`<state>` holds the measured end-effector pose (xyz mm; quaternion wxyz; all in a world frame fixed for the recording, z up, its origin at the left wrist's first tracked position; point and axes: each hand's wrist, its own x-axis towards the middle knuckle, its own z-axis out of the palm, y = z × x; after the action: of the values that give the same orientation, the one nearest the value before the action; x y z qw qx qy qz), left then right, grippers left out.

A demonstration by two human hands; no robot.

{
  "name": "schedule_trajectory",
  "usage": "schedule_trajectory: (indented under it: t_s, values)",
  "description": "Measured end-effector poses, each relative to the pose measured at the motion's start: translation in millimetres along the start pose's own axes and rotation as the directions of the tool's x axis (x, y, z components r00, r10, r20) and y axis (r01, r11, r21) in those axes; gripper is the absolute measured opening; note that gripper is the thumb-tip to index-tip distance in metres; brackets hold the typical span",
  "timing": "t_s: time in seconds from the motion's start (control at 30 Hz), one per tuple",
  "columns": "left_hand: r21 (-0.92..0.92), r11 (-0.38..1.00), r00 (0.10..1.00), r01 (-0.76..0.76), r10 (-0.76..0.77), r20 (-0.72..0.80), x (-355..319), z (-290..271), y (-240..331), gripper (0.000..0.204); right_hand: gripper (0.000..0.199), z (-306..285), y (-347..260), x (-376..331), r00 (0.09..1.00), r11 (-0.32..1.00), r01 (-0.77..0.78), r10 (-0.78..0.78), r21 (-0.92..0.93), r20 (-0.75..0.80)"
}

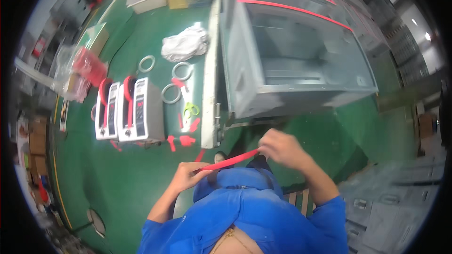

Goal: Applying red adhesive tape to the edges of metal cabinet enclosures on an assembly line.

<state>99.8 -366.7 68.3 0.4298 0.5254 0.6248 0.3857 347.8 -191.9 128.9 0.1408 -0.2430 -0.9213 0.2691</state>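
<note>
A strip of red tape (pixel 231 161) stretches in front of my waist. Its left end is pinched between the thumb and fingers of my left hand (pixel 186 176). My right hand (pixel 284 147), a little blurred, has its fingers closed on the other end, higher up. Ahead of my right hand stands an open grey metal cabinet (pixel 247 77), with red tape along its far upper edge. Nearest to my left hand, on the green tabletop (pixel 146 33), lie red tape pieces (pixel 186 140) and green-handled scissors (pixel 191 109).
Two white tape dispensers (pixel 141 108) with red rolls stand on the left. Beyond them are tape rings (pixel 171 93), a crumpled white cloth (pixel 185 43) and parts bins (pixel 150 1). The table's pale edge (pixel 210 89) runs beside the cabinet. Grey metal panels (pixel 391 216) lie at lower right.
</note>
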Motion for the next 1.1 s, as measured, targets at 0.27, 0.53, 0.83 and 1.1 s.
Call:
schedule_trajectory:
  t_s: [0.27, 0.53, 0.83, 1.1]
  values:
    - [0.136, 0.988, 0.996, 0.071, -0.063, -0.064, 54, -19, 50, 0.011, 0.005, -166, 83, -89, 0.863, 0.918, -0.384, 0.395, 0.099, -0.315]
    - [0.328, 0.939, 0.951, -0.101, 0.188, -0.245, 128, -4, 140, 0.010, 0.020, -282, 177, -137, 0.768, 0.815, -0.356, 0.534, 0.457, -0.354]
    - [0.398, 0.917, 0.896, -0.025, 0.198, -0.399, 171, 39, 194, 0.013, 0.012, -352, 273, -154, 0.835, 0.752, -0.264, 0.492, 0.604, -0.247]
    - [0.212, 0.974, 0.883, 0.075, 0.033, -0.467, 181, 63, 214, 0.010, 0.011, -356, 323, -161, 0.840, 0.727, -0.368, 0.528, 0.579, -0.129]
